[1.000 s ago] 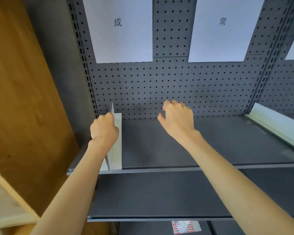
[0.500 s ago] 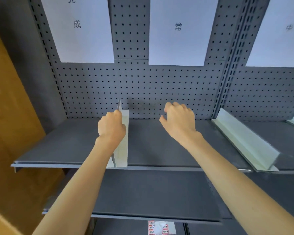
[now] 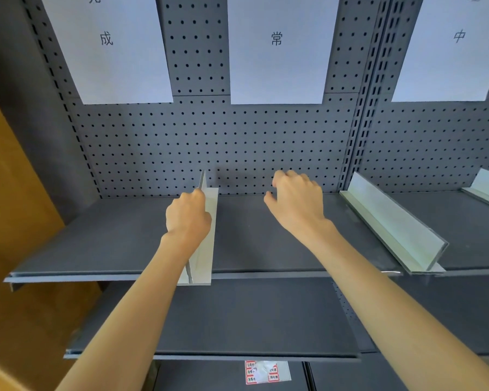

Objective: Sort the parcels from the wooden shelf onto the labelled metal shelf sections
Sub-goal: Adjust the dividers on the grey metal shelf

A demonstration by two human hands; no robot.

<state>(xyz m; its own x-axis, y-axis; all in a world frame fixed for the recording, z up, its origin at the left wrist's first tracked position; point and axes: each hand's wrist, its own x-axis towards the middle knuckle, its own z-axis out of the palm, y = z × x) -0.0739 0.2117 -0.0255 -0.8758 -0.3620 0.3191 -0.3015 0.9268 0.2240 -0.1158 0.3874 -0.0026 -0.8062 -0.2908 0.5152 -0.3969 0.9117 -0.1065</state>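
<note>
Compared with a second ago the view has swung right: the wooden shelf [image 3: 17,193] has slid off toward the left edge and a second divider [image 3: 390,224] plus a third paper label [image 3: 446,49] have come into frame. The hands themselves barely shifted.

Left hand [image 3: 187,215] is curled round the upright fin of the pale divider [image 3: 209,221] in the middle of the top metal shelf [image 3: 96,249], near its back half. Right hand [image 3: 297,201] hovers over the bare shelf just to the right, fingers loosely curled, holding nothing.

The divider's long axis runs front to back, from the shelf's front lip to the pegboard [image 3: 237,142], standing upright, roughly under the gap between the first two labels.

No parcel on this shelf at all. The only one I can spot is a white packet with red stickers [image 3: 267,372] down at the bottom, under the lower shelf.

My guess is the divider is being squared up. I'd keep it straight front to back and sitting flat, so the sections match the labels.
</note>
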